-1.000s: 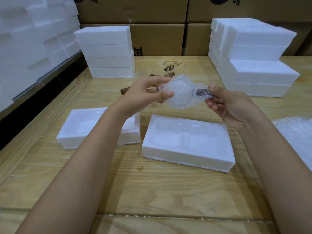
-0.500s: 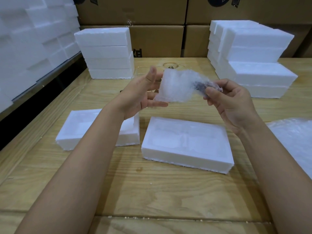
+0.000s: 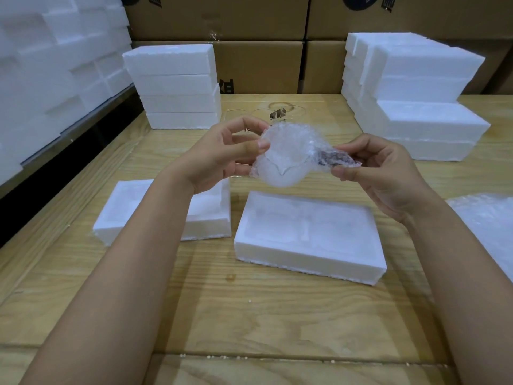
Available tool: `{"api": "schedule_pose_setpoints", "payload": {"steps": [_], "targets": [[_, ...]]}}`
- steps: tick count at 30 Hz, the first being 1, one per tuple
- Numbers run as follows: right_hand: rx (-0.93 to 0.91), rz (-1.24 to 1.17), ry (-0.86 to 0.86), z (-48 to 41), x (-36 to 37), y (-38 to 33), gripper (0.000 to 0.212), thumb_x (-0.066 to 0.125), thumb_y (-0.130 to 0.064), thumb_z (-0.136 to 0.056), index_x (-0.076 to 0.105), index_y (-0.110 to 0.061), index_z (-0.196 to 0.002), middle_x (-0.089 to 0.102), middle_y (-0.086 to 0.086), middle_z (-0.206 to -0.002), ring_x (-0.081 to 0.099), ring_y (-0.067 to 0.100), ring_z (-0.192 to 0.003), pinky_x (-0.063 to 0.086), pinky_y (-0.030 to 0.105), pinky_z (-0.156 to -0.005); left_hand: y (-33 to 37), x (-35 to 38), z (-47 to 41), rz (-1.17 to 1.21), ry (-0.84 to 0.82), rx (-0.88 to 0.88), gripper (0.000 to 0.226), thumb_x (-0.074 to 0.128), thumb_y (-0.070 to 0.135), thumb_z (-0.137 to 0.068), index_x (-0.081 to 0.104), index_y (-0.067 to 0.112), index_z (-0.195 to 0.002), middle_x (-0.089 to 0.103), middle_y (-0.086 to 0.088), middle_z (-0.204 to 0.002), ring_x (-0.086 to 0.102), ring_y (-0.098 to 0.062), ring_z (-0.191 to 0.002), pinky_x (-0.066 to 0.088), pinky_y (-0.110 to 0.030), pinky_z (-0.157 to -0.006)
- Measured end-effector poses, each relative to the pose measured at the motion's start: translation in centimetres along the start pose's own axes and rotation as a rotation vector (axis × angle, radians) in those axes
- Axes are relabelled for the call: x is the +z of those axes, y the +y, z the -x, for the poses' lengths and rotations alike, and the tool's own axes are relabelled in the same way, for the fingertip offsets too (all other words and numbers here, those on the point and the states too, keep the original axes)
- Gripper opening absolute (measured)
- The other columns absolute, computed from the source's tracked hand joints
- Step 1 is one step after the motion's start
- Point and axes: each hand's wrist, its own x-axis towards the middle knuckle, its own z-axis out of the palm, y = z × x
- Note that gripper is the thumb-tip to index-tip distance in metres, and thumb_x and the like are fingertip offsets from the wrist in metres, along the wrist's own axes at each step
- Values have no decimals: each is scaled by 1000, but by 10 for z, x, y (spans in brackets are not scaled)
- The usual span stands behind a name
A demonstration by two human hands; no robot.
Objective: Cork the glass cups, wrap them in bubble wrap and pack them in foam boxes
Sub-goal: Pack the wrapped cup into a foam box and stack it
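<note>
Plywood table (image 3: 249, 309), cardboard cartons (image 3: 258, 65) stacked behind, dark gap (image 3: 55, 173) at left

On the table (image 3: 249, 315), an open foam box (image 3: 309, 236) lies right of centre, with a second box (image 3: 163, 215) just to its left and slightly farther back, partly hidden by the left arm. A stack of foam boxes (image 3: 177, 86) stands at the far left of the table, and a larger stack (image 3: 413, 93) at the far right. Between the stacks, near the far edge, several glass cups (image 3: 277, 112) sit in a group. A sheet of bubble wrap (image 3: 488, 226) lies at the right edge. Above the gap between the two near boxes, the left hand (image 3: 222, 154) and right hand (image 3: 385, 173) hold a wrapped cup (image 3: 288, 157) between them. Cartons (image 3: 258, 51) stand behind the table's far edge; more foam (image 3: 55, 65) is piled beyond its left edge.
</note>
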Motion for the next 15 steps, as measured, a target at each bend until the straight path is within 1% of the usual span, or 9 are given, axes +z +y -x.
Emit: {"api": "schedule_pose_setpoints", "payload": {"steps": [1, 3, 5, 7, 9, 10, 12, 13, 15], "targets": [[10, 25, -26, 1, 1, -3, 22, 77, -11, -53, 69, -18, -72, 69, -5, -69, 62, 8, -62, 50, 17, -62, 4, 1, 0, -44, 17, -19, 18, 67, 27, -80, 64, 21, -96, 71, -3, -89, 67, -22, -76, 59, -30, -67], [29, 84, -112, 3, 1, -10, 29, 81, -14, -54, 60, -12, -75, 66, -1, -64, 58, 12, -53, 50, 21, -57, 14, 1, 0, -163, 14, -101, 31, 62, 40, -82, 65, 17, -103, 73, -8, -91, 67, -26, -74, 59, -30, -65], [63, 130, -221, 5, 0, -19, 32, 81, -16, -58, 56, -11, -75, 66, 2, -63, 58, 14, -51, 50, 21, -55, 25, -2, 2, -238, -80, -203, 44, 57, 46, -85, 63, 13, -113, 73, -15, -96, 68, -31, -78, 59, -31, -67], [133, 155, -329, 8, 0, -25, 33, 79, -19, -59, 53, -10, -76, 65, 3, -62, 59, 15, -51, 49, 20, -53, 33, -4, 7, -252, -208, -272, 54, 56, 49, -84, 60, 9, -121, 73, -17, -99, 71, -31, -82, 60, -31, -68], [201, 182, -411, 10, 0, -28, 33, 79, -14, -63, 50, -7, -78, 65, 5, -63, 59, 16, -53, 49, 21, -52, 36, -3, 10, -251, -300, -321, 65, 59, 52, -81, 57, 6, -126, 73, -17, -100, 72, -32, -86, 60, -32, -70], [231, 203, -434, 11, 0, -28, 33, 80, -9, -65, 50, -5, -78, 65, 7, -64, 60, 18, -55, 49, 22, -52, 35, -3, 11, -253, -323, -343, 67, 59, 51, -81, 54, 3, -128, 73, -18, -101, 71, -34, -89, 61, -34, -72], [292, 239, -469, 12, 1, -28, 29, 75, -6, -66, 49, -4, -79, 65, 7, -65, 60, 21, -59, 49, 23, -53, 31, -1, 11, -261, -348, -390, 65, 55, 44, -82, 52, 1, -131, 72, -19, -104, 69, -38, -94, 60, -37, -78], [323, 250, -486, 13, 2, -28, 28, 73, -6, -65, 48, -4, -78, 65, 7, -64, 61, 22, -60, 50, 24, -54, 29, -1, 11, -263, -359, -413, 63, 53, 41, -82, 52, 3, -132, 72, -18, -104, 70, -36, -94, 60, -36, -78], [366, 267, -502, 12, 2, -25, 28, 72, -4, -64, 48, -4, -77, 64, 4, -64, 62, 19, -62, 53, 24, -58, 27, 0, 11, -251, -378, -436, 57, 52, 37, -82, 54, 7, -131, 73, -14, -103, 72, -28, -89, 60, -32, -74]]}}
